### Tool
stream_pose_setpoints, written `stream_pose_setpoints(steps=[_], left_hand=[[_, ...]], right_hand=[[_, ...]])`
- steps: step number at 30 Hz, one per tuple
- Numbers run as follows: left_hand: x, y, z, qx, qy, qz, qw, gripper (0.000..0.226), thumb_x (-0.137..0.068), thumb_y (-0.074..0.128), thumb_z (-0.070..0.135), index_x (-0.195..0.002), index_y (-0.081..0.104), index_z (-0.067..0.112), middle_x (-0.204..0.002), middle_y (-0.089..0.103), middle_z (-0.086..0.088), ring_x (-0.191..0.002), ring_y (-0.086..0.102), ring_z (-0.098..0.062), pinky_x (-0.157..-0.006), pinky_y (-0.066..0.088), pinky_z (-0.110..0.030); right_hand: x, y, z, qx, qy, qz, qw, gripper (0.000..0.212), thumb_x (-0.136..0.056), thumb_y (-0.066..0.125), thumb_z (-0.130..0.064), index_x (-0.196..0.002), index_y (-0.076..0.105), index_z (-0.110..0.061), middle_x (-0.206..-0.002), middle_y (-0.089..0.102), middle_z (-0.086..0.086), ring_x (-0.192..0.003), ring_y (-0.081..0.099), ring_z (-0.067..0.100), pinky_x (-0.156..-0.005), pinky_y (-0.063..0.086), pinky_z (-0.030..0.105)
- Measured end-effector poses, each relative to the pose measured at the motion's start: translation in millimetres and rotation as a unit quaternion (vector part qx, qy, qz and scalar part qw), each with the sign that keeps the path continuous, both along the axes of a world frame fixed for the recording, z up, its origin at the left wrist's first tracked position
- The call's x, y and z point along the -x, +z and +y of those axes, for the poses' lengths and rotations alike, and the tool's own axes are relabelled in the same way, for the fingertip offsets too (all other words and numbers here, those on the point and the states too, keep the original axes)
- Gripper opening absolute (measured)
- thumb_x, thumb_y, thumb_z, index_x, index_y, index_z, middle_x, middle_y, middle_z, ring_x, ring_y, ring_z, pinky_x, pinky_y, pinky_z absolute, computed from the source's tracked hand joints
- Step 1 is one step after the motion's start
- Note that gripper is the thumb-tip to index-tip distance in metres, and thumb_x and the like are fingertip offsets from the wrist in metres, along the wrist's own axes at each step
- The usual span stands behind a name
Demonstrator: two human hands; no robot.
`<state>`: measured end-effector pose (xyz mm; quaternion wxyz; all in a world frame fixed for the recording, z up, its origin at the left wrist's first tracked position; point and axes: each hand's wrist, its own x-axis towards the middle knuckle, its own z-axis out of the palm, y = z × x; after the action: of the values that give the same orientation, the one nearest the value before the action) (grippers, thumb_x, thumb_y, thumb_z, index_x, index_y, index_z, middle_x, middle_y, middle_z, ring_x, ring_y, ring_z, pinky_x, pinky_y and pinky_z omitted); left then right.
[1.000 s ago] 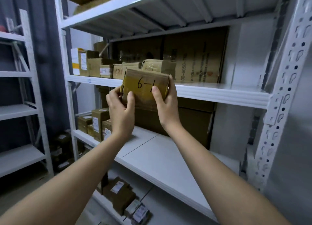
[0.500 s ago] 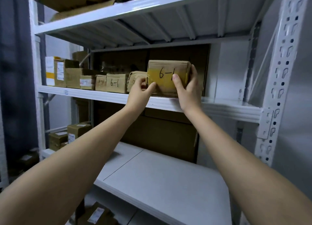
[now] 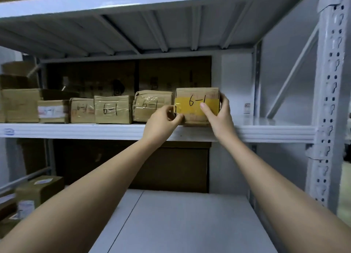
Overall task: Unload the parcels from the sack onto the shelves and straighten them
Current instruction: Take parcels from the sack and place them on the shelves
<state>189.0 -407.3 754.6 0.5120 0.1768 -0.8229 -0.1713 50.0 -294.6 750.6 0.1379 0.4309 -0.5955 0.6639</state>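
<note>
Matt brown cardboard parcel (image 3: 197,105) banded with glossy yellow tape sits on a smooth painted-metal shelf (image 3: 266,132).

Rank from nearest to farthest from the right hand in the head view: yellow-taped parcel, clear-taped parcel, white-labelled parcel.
From the right hand:
1. yellow-taped parcel, gripped, row's right end.
2. clear-taped parcel, next on the left.
3. white-labelled parcel, far left along the shelf.

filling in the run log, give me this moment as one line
step: placing parcel on shelf | left hand: grips left edge | right hand: grips right side | position: right end of 6-1 row
</note>
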Motion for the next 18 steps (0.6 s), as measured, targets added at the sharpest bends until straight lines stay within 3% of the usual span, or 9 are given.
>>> stream_pose_setpoints(steps=[4,8,12,15,18], left_hand=[[5,-5,-19,0.041,0.005,0.001,0.999,0.042,-0.089,0.06,0.042,-0.125,0.058,0.021,-0.106,0.067,0.006,-0.084,0.057,-0.006,-0.06,0.041,-0.015],[7,-5,-35,0.075,0.041,-0.036,0.996,0.046,-0.09,0.058,0.045,-0.13,0.054,0.022,-0.104,0.068,0.006,-0.088,0.061,-0.011,-0.055,0.039,-0.02],[5,3,-51,0.182,0.124,-0.019,0.975,0.035,-0.091,0.051,0.039,-0.12,0.056,0.019,-0.111,0.059,-0.001,-0.1,0.055,-0.019,-0.075,0.047,-0.034],[6,15,-62,0.257,0.18,0.017,0.949,0.04,-0.087,0.052,0.032,-0.125,0.052,0.018,-0.126,0.049,-0.007,-0.117,0.045,-0.026,-0.09,0.036,-0.04],[10,32,-70,0.291,0.199,-0.039,0.935,0.058,-0.086,0.05,0.03,-0.142,0.038,0.023,-0.149,0.035,-0.005,-0.139,0.027,-0.027,-0.108,0.023,-0.046]], right_hand=[[4,1,-10,-0.033,-0.009,0.003,0.999,0.084,-0.082,0.063,-0.056,-0.149,0.019,-0.029,-0.15,0.035,-0.002,-0.134,0.04,0.021,-0.107,0.04,0.051],[11,2,-19,-0.083,-0.048,0.021,0.995,0.09,-0.079,0.062,-0.064,-0.149,0.017,-0.029,-0.152,0.034,0.0,-0.133,0.042,0.023,-0.108,0.039,0.05],[14,3,-30,-0.117,-0.087,0.033,0.989,0.092,-0.078,0.056,-0.071,-0.149,0.014,-0.03,-0.153,0.033,0.0,-0.132,0.043,0.026,-0.105,0.04,0.05],[17,6,-35,-0.133,-0.101,0.028,0.986,0.094,-0.077,0.052,-0.075,-0.149,0.013,-0.03,-0.152,0.033,0.0,-0.13,0.044,0.026,-0.105,0.04,0.051],[21,10,-35,-0.147,-0.112,0.024,0.982,0.093,-0.079,0.051,-0.073,-0.15,0.012,-0.028,-0.153,0.032,0.001,-0.131,0.044,0.027,-0.104,0.041,0.048]])
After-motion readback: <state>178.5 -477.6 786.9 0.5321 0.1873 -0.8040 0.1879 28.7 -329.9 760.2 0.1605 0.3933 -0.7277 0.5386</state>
